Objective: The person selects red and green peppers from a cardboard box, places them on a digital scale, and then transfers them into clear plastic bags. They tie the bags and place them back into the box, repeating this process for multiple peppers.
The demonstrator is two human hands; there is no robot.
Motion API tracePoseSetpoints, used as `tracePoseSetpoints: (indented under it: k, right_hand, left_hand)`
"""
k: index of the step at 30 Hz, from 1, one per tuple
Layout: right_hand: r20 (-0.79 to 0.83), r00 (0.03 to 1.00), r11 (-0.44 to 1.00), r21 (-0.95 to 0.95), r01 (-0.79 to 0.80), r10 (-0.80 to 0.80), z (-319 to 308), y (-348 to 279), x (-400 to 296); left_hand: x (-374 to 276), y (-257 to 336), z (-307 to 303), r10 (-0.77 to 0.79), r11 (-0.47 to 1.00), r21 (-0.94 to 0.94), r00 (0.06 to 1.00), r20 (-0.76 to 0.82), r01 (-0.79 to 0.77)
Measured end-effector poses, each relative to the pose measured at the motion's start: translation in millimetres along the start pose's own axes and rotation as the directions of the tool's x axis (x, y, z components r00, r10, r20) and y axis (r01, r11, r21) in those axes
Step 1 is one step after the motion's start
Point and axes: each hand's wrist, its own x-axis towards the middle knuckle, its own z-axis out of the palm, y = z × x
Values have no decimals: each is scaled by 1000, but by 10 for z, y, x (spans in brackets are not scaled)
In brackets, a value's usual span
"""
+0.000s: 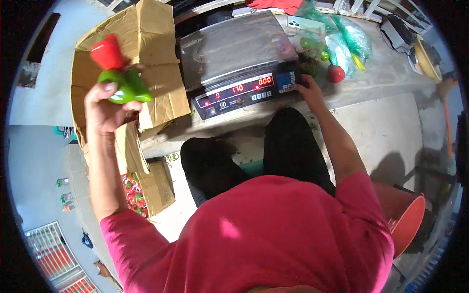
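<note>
My left hand is raised over an open cardboard box and holds bell peppers: a red bell pepper on top and green bell pepper below it, where I cannot tell if the green is one or two. To the right stands a digital scale with a bare grey metal platform and lit red digits. My right hand rests at the right end of the scale's front panel, its fingers at the keypad; nothing shows in it.
Right of the scale lie a red tomato, a small green fruit, plastic bags and a phone. A lower cardboard box holds red and green peppers. A red bucket stands at the lower right.
</note>
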Motion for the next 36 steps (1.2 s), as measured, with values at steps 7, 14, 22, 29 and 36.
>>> tracePoseSetpoints:
  k: [7, 14, 22, 29, 36]
  right_hand:
    - [-76, 994, 972, -229, 57, -76, -91, 120, 154]
    - [10, 879, 387, -896, 220, -477, -522, 201, 99]
    - [-66, 792, 239, -965, 103, -607, -415, 330, -1]
    - [-58, 833, 253, -962, 100, -550, -445, 384, 37]
    - [-51, 777, 249, -959, 137, -628, -437, 357, 55]
  left_hand:
    - [598, -592, 875, -189, 945, 285, 979, 81, 159]
    - [1821, -1129, 932, 168, -98, 994, 984, 64, -48]
    - [2188, -1254, 926, 106, -307, 935, 983, -151, 177]
    - [2285, -1421, 933, 11, -268, 953, 989, -146, 144]
    - [2266, -1558, 999, 159, -199, 980, 985, 62, -29]
